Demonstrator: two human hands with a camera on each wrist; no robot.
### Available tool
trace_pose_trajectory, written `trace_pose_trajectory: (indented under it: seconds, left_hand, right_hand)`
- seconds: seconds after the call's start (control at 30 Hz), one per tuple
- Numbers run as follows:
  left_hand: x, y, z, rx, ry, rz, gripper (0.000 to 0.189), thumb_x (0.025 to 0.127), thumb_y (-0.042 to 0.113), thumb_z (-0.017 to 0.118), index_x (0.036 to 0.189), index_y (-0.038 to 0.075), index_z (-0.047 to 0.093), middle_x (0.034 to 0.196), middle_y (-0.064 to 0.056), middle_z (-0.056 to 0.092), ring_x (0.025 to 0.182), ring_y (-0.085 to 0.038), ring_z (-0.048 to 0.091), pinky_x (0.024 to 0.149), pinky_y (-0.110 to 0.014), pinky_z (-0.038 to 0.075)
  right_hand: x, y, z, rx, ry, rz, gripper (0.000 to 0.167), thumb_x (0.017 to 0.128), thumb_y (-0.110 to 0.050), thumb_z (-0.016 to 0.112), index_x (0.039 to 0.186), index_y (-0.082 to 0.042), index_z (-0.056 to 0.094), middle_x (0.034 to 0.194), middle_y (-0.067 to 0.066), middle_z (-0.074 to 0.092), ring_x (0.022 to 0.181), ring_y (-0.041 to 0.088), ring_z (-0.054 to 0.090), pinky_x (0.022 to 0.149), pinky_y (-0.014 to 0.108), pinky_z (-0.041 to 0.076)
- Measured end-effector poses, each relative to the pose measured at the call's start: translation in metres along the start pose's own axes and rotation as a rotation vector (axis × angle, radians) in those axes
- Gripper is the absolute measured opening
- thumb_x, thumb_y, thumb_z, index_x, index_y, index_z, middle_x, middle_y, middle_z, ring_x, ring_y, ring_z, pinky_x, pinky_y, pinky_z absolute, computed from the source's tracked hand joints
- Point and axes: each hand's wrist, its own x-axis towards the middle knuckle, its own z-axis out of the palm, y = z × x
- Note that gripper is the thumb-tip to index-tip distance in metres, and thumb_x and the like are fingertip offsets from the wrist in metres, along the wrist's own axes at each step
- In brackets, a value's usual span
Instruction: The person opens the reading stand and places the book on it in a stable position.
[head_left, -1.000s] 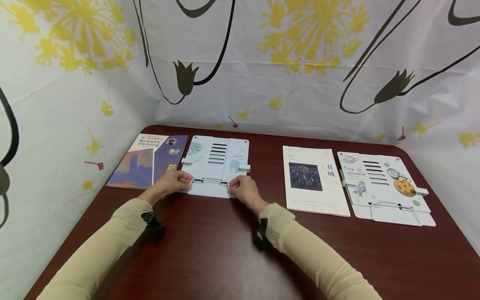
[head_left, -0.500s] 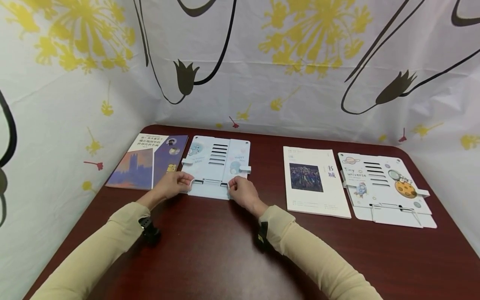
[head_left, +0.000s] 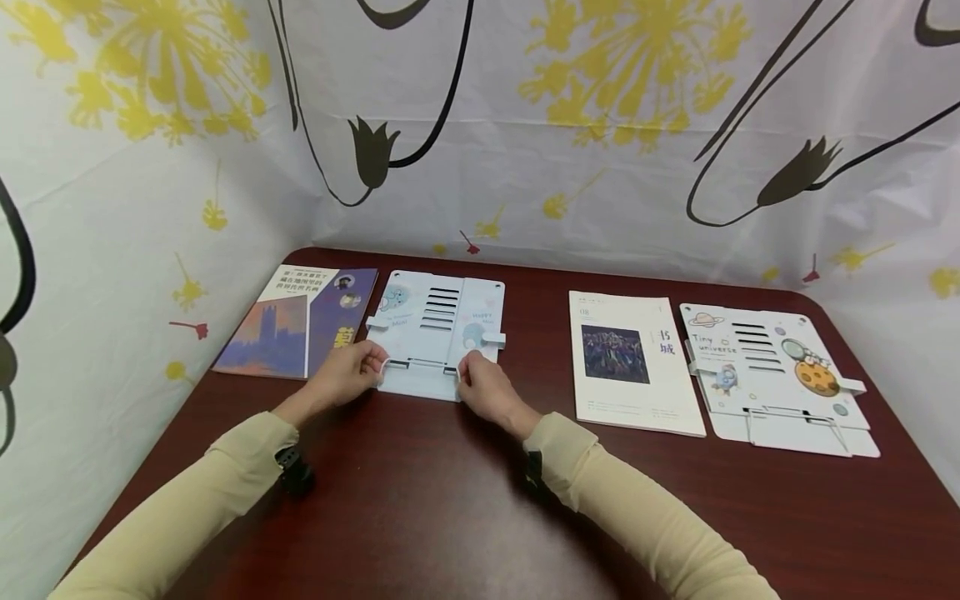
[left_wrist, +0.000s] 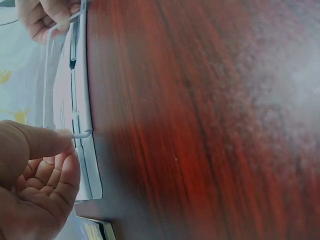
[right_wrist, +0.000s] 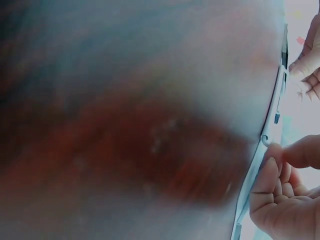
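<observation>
A pale blue folding book stand (head_left: 420, 379) with slots and cartoon prints lies flat on the table, left of the middle. Its thin wire page rest (left_wrist: 46, 82) is raised from the lower edge, as the left wrist view shows. My left hand (head_left: 347, 371) pinches one end of this wire between thumb and fingers. At the other end, my right hand (head_left: 489, 390) pinches the wire near its bent corner, seen low at the stand's edge in the right wrist view. The right fingertips cover part of the wire there.
A purple and white book (head_left: 288, 329) lies left of the stand. To the right are a cream magazine (head_left: 600, 404) and a second white book stand (head_left: 765, 375) with space prints. The dark red table (head_left: 420, 517) meets a patterned cloth (head_left: 480, 200) behind.
Both hands keep their hold on the wire in nearly the same place. The head view has shifted slightly.
</observation>
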Motion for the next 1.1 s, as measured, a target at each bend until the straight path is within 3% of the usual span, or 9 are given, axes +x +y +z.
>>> trace_pose_trajectory:
  seconds: [0.33,0.57,0.83,1.0,1.1]
  left_hand:
    - [-0.006,0.004,-0.005,0.051,0.012,0.092,0.012,0.081,-0.002,0.067,0.089,0.002,0.060,0.078,-0.006,0.063,0.073,-0.015,0.058,0.066,-0.028,0.049]
    - [-0.010,0.002,-0.005,0.047,0.008,0.103,0.012,0.081,0.000,0.069,0.089,0.003,0.061,0.080,-0.005,0.065,0.075,-0.013,0.060,0.067,-0.026,0.051]
    - [-0.013,-0.003,-0.002,0.063,0.046,0.197,0.014,0.081,-0.002,0.070,0.087,0.006,0.061,0.080,-0.003,0.064,0.074,-0.013,0.062,0.066,-0.027,0.052]
    - [-0.013,-0.005,-0.001,0.060,0.052,0.203,0.013,0.081,-0.002,0.070,0.087,0.006,0.061,0.080,-0.003,0.064,0.074,-0.013,0.062,0.066,-0.026,0.052]
    - [-0.011,-0.005,-0.005,0.040,0.006,0.191,0.012,0.081,-0.002,0.069,0.088,0.004,0.062,0.081,-0.005,0.065,0.075,-0.014,0.062,0.067,-0.025,0.053]
  right_hand:
    - [-0.002,-0.005,-0.006,-0.073,-0.063,-0.072,0.012,0.085,-0.001,0.059,0.082,-0.007,0.048,0.072,0.002,0.048,0.063,0.015,0.042,0.057,0.025,0.036]
    - [-0.005,-0.006,-0.005,-0.093,-0.056,-0.097,0.016,0.086,-0.001,0.060,0.080,-0.008,0.046,0.069,0.001,0.047,0.062,0.014,0.043,0.057,0.024,0.036]
    - [-0.008,-0.004,-0.001,-0.142,-0.011,-0.168,0.017,0.086,0.000,0.058,0.080,-0.008,0.044,0.069,0.001,0.046,0.063,0.015,0.043,0.057,0.026,0.038]
    - [-0.010,-0.003,0.000,-0.136,0.009,-0.187,0.019,0.085,0.000,0.059,0.080,-0.008,0.044,0.069,0.000,0.045,0.063,0.015,0.043,0.056,0.025,0.038]
    - [-0.010,-0.001,-0.001,-0.086,0.000,-0.160,0.017,0.084,0.000,0.062,0.082,-0.008,0.047,0.070,0.000,0.048,0.065,0.013,0.045,0.058,0.024,0.038]
